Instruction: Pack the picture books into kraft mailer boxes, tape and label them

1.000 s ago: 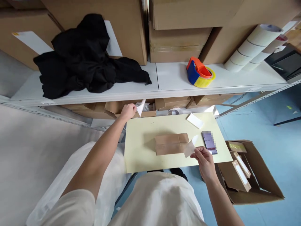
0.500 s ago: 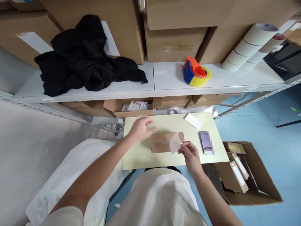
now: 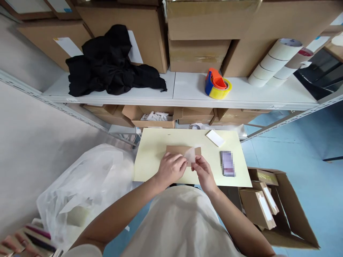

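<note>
Box (image 3: 174, 149), brown and closed on its visible faces, lies on the pale yellow table (image 3: 150, 141), left of the phone (image 3: 227, 164). White sheet (image 3: 190, 154) is raised over the right part of the box, tilted with its far corner up; it is not yet lying flat on the box. Status, as judged from this state: box positioned and sheet brought over it; the sheet remains unplaced, and any contact between its lower edge and the box cannot be confirmed. Right hand (image 3: 204, 171) is nearly closed, with thumb and fingers pinching the right edge of the sheet. Left hand (image 3: 171, 167) is partly curled, palm down, over the near left part of the box, with its fingertips at the near left edge of the sheet; whether they grip the sheet or only touch it cannot be determined. Relative position: the box extends beneath and beyond the left hand and lies to the far left of the right hand; the sheet sits between both sets of fingertips. White card (image 3: 215, 138) rests at the far right of the table. Floor carton (image 3: 300, 210), right of the table, contains boxes with white labels (image 3: 257, 208).
</note>
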{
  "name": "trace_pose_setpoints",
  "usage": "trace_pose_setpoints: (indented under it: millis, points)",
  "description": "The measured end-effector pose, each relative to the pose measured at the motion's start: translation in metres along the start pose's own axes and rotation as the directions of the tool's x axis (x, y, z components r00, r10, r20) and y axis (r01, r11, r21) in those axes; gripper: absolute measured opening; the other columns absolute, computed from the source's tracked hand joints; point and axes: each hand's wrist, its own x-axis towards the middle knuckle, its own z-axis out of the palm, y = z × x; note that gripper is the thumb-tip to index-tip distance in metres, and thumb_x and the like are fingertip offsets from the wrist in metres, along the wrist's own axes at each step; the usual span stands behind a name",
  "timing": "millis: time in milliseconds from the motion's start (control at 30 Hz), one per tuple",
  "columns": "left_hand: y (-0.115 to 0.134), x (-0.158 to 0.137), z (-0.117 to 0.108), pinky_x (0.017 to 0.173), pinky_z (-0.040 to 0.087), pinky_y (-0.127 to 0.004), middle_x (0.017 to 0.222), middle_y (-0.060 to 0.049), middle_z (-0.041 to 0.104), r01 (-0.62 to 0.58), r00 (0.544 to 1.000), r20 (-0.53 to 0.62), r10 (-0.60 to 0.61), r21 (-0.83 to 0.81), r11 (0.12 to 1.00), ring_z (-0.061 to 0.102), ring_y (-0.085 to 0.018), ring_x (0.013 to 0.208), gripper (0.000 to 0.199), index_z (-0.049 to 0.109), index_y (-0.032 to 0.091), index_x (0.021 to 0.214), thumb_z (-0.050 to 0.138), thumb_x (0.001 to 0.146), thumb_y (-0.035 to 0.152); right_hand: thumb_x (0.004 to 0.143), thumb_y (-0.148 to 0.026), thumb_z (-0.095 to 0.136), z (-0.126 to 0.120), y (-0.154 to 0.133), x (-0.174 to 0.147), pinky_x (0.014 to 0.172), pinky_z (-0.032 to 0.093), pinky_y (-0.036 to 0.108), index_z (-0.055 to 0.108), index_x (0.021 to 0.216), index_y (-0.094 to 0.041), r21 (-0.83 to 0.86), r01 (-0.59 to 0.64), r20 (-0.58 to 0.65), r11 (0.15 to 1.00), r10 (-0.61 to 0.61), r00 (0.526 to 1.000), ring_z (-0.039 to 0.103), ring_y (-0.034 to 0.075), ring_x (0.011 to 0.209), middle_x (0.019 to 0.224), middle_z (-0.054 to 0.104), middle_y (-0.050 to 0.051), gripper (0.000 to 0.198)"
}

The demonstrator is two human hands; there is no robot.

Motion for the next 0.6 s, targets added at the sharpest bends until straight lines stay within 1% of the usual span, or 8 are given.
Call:
trace_pose_setpoints:
  millis: [67, 100, 167, 233, 300, 400, 467, 600]
  points:
    - [-0.001, -0.001, -0.004, 0.072, 0.042, -0.033, 0.072, -0.003, 0.066, 0.079, 0.995, -0.044, -0.084, -0.103, 0.992, 0.06, -0.017, 0.07, 0.018, 0.062, 0.024, 0.072, 0.05, 0.084, 0.029, 0.077, -0.044, 0.061, -0.013, -0.001, -0.004, 0.068, 0.041, 0.03, 0.059, 0.101, -0.025, -0.12, 0.071, 0.001, 0.99, -0.072, 0.997, 0.049, 0.017, 0.075, 0.088, 0.055, 0.003, 0.031]
    - [-0.002, -0.001, -0.005, 0.07, 0.043, -0.031, 0.072, -0.003, 0.066, 0.131, 0.988, -0.058, -0.144, -0.179, 0.975, 0.06, -0.016, 0.07, 0.017, 0.061, 0.023, 0.072, 0.051, 0.083, 0.032, 0.076, -0.043, 0.062, -0.02, -0.001, -0.006, 0.071, 0.042, 0.031, 0.059, 0.103, -0.025, -0.193, 0.104, -0.064, 0.976, -0.119, 0.991, 0.049, 0.017, 0.079, 0.095, 0.056, 0.005, 0.033]
    - [-0.007, -0.002, -0.008, 0.066, 0.044, -0.028, 0.071, -0.002, 0.064, 0.237, 0.961, -0.053, -0.271, -0.343, 0.909, 0.058, -0.015, 0.068, 0.018, 0.06, 0.022, 0.072, 0.055, 0.081, 0.036, 0.073, -0.041, 0.066, -0.032, 0.001, -0.006, 0.074, 0.042, 0.032, 0.056, 0.107, -0.025, -0.31, 0.113, -0.249, 0.944, -0.196, 0.949, 0.05, 0.018, 0.086, 0.109, 0.055, 0.006, 0.039]
    - [-0.011, -0.003, -0.009, 0.063, 0.045, -0.026, 0.07, -0.002, 0.063, 0.328, 0.928, -0.005, -0.373, -0.466, 0.822, 0.056, -0.014, 0.065, 0.021, 0.059, 0.02, 0.071, 0.057, 0.078, 0.04, 0.071, -0.042, 0.068, -0.042, 0.005, -0.003, 0.074, 0.042, 0.032, 0.053, 0.113, -0.025, -0.33, 0.059, -0.352, 0.942, -0.181, 0.918, 0.051, 0.017, 0.085, 0.111, 0.056, 0.006, 0.047]
    - [-0.014, -0.004, -0.006, 0.06, 0.044, -0.025, 0.067, -0.001, 0.061, 0.394, 0.898, 0.049, -0.438, -0.537, 0.746, 0.054, -0.013, 0.062, 0.025, 0.058, 0.02, 0.07, 0.059, 0.075, 0.045, 0.072, -0.044, 0.067, -0.049, 0.007, 0.002, 0.07, 0.043, 0.03, 0.054, 0.111, -0.023, -0.275, 0.008, -0.338, 0.961, -0.104, 0.936, 0.053, 0.016, 0.079, 0.103, 0.06, 0.006, 0.047]
    - [-0.017, -0.009, 0.002, 0.059, 0.045, -0.025, 0.065, -0.001, 0.06, 0.455, 0.864, 0.105, -0.492, -0.58, 0.675, 0.054, -0.013, 0.061, 0.029, 0.058, 0.019, 0.069, 0.06, 0.072, 0.048, 0.075, -0.048, 0.063, -0.054, 0.009, 0.007, 0.063, 0.042, 0.028, 0.06, 0.088, -0.02, -0.162, -0.037, -0.261, 0.986, -0.007, 0.965, 0.052, 0.015, 0.069, 0.08, 0.062, 0.004, 0.031]
    - [-0.022, -0.015, 0.01, 0.06, 0.046, -0.025, 0.065, -0.001, 0.062, 0.494, 0.838, 0.131, -0.529, -0.592, 0.636, 0.056, -0.013, 0.062, 0.029, 0.061, 0.019, 0.069, 0.062, 0.071, 0.048, 0.075, -0.049, 0.064, -0.056, 0.012, 0.008, 0.06, 0.041, 0.027, 0.059, 0.077, -0.02, -0.118, -0.061, -0.238, 0.991, 0.031, 0.971, 0.051, 0.014, 0.065, 0.071, 0.059, 0.002, 0.03]
    - [-0.038, -0.034, 0.031, 0.057, 0.046, -0.026, 0.059, -0.001, 0.063, 0.614, 0.758, 0.211, -0.618, -0.549, 0.567, 0.057, -0.014, 0.056, 0.029, 0.066, 0.019, 0.068, 0.066, 0.067, 0.048, 0.071, -0.053, 0.067, -0.058, 0.03, 0.004, 0.054, 0.038, 0.025, 0.06, 0.071, -0.019, -0.16, -0.135, -0.218, 0.978, 0.098, 0.971, 0.048, 0.012, 0.057, 0.064, 0.058, 0.0, 0.035]
